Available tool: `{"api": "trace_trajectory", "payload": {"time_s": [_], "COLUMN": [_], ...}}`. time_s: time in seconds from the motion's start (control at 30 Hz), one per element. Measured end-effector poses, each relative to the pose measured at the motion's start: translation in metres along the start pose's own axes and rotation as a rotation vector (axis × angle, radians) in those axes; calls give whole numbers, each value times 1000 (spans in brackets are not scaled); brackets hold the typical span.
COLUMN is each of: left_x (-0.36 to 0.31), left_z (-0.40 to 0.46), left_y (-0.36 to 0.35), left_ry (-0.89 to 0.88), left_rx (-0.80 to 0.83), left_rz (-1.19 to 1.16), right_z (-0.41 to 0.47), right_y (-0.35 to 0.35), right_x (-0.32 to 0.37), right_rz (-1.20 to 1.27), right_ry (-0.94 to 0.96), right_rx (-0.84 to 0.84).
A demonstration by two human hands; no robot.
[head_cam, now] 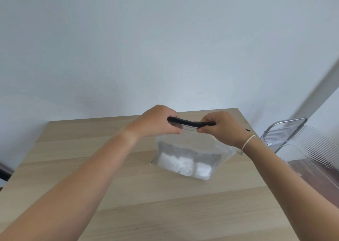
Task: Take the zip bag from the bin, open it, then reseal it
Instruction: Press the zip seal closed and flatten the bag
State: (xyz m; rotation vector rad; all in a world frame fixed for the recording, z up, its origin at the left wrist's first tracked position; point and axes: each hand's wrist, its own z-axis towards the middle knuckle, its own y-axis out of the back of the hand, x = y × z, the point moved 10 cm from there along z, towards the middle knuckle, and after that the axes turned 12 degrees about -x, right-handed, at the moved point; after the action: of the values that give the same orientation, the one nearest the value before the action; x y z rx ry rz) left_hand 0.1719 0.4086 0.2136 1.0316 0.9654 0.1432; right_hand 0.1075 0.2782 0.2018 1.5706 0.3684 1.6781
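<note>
Pinching the zip bag point(185, 160) by its black zip strip point(190, 122), I am closing my left hand point(157, 121) and right hand point(220, 129) on opposite ends, holding it upright on the table point(91, 158), left of the clear bin point(311, 149).

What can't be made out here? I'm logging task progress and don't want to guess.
- Head view: whether the zip bag's black zip strip is sealed; left hand and right hand cover its ends.
- What the white contents are: blurred behind plastic.
- The clear bin: cut off by the right edge.
</note>
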Motion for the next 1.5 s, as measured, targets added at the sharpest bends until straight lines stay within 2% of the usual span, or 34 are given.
{"api": "trace_trajectory", "payload": {"time_s": [0.13, 0.33, 0.47, 0.67, 0.87, 1.03, 1.2, 1.33, 1.5], "left_x": [-11, 5, 14, 1, -11, 8, 19, 19, 44], "left_z": [4, 4, 2, -2, 3, 4, 5, 9, 7], "left_y": [-4, -9, -10, -23, -29, -18, -11, -7, 10], "left_ry": [-33, 33, 65, 4, -11, 9, 12, 14, 36], "left_rx": [18, 74, 90, 174, 157, 127, 95, 83, 62], "left_rz": [151, 61, 2, 159, 125, 133, 104, 64, 145], "right_z": [0, -6, -3, -2, -4, -5, -2, -1, -3], "right_y": [-9, -9, -4, -4, -8, 12, 27, 23, 34], "right_x": [9, 5, -1, -4, -3, -22, -39, -43, -62], "right_rz": [-44, -100, -143, -117, -80, -185, 34, 96, 99], "right_ry": [34, 40, 19, 7, -2, -4, -78, -87, -107], "right_rx": [42, 115, 82, 65, 78, 50, -45, -68, -112]}}
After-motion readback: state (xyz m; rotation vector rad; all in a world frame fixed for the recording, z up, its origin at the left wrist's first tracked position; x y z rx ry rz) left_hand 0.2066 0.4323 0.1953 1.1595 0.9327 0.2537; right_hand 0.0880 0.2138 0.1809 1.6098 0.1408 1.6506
